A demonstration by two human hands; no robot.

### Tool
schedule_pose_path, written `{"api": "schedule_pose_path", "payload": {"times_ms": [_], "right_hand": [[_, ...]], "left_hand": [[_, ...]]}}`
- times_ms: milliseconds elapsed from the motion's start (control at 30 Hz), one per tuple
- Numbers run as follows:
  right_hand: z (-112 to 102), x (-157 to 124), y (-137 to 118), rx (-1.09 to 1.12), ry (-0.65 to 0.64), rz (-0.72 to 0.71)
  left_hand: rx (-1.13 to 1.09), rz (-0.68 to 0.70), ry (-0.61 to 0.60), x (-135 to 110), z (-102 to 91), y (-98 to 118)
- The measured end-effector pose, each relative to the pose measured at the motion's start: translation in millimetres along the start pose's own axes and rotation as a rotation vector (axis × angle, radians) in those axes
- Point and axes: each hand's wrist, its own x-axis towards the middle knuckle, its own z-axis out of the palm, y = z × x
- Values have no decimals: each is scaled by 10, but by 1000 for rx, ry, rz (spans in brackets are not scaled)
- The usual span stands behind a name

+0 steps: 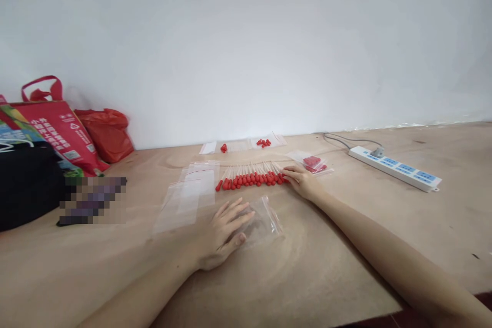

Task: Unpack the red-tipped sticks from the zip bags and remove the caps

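Note:
Several thin pale sticks with red bulb-shaped tips [251, 179] lie side by side in a row on the wooden table, red ends toward me. At the right end of that row, my right hand [302, 182] has its fingers closed on a red-tipped stick, which they partly hide. My left hand [226, 228] lies open, fingers outstretched, over the left part of a clear zip-lock bag [265, 223] in front of the row. Left of the sticks is an overlapping stack of clear zip-lock bags [188, 192] with red seal lines.
Filled bags of red-tipped sticks [315, 163] lie right of the row; more red-tipped sticks in bags [263, 143] are by the wall. A white power strip [395, 168] with a plugged-in grey cable sits at right. Red bags [103, 133] and a black bag [31, 184] stand at left.

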Motion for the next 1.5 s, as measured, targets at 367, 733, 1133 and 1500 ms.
{"api": "schedule_pose_path", "payload": {"times_ms": [367, 733, 1133, 1500], "right_hand": [[-17, -36, -71, -144, -79, -69], [-211, -28, 137, -414, 216, 411], [-419, -121, 486, -449, 52, 822], [-323, -112, 444, -484, 103, 759]], "left_hand": [[16, 186, -166, 429, 34, 167], [-129, -111, 109, 592, 46, 104], [-300, -362, -49, 793, 57, 87], [-390, -433, 955, 319, -1069, -369]]}}
